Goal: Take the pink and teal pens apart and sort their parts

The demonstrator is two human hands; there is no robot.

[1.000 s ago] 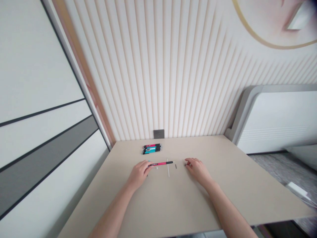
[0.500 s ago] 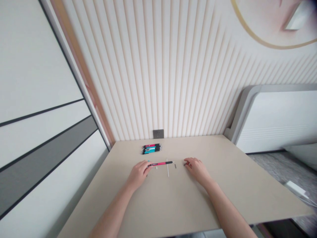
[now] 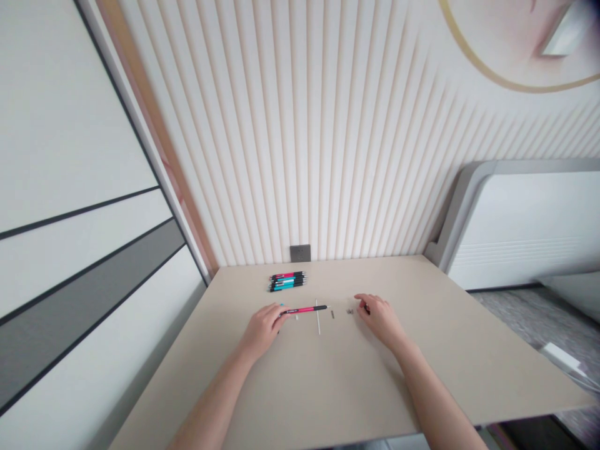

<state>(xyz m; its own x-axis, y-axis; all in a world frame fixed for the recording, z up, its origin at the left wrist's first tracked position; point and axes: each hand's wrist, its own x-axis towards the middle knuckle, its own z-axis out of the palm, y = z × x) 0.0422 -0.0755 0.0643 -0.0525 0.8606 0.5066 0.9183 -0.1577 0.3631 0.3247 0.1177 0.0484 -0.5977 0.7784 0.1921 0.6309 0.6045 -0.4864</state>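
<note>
Got a huge white ribbed wall (image 3: 290,125) across the top and middle of the frame, plus a tall white cupboard front (image 3: 60,125) with dark trim down the left side. Below, a flat beige tabletop (image 3: 309,387) running down to the bottom edge. Far right, a pale headboard (image 3: 534,225) with a grey border.

Next, two bare hands. Left hand (image 3: 265,326), lower half, left of centre, thumb and fingers in a tight pinch. Right hand (image 3: 380,317), lower half, right of centre, curled with only a narrow gap from thumb to forefinger; can't really tell from this far off whether holding anything.

Just above the left hand, a bundle of slim pink, teal and black pens (image 3: 287,281) side by side, below a dark grey wall socket (image 3: 300,253).

In that left-hand pinch, by its back end: a slim pink pen with a black front (image 3: 305,309), lower centre, tip toward the right. Crossing behind it, a thin white rod (image 3: 319,324). Right of the tip, a short dark grey strip (image 3: 332,314), then tiny greyish bits (image 3: 349,310) near the right fingertips.
</note>
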